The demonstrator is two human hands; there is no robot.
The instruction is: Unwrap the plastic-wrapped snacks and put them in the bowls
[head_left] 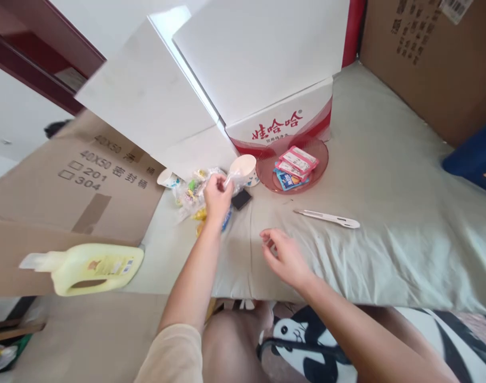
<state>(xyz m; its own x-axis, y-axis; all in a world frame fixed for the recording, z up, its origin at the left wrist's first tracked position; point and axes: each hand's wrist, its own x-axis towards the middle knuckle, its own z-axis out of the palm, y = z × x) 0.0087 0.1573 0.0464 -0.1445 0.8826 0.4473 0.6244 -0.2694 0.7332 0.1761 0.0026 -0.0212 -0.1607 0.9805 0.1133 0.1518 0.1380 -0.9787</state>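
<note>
Left hand [217,197] has thumb and fingers closed on a clear plastic wrap [237,182], blurry, exact grip hard to see; pile of small snack packs [190,191] lies under and at 9 o'clock of it, partly hidden by hand and forearm. Paper cup [244,167] at 2 o'clock of that hand, black box [241,199] at 3, second cup [169,178] at 9 to 10, partly covered. Right hand [286,256] at 4 o'clock, fingers loosely curled, gap to thumb; can't tell if anything tiny is inside. Cutter knife [328,218] at 2 o'clock of right hand; pink plate [266,180] at 12 to 1, holding overlapping packets [297,159], print too small. Blue item [474,159] cut off at 3 o'clock edge.
</note>
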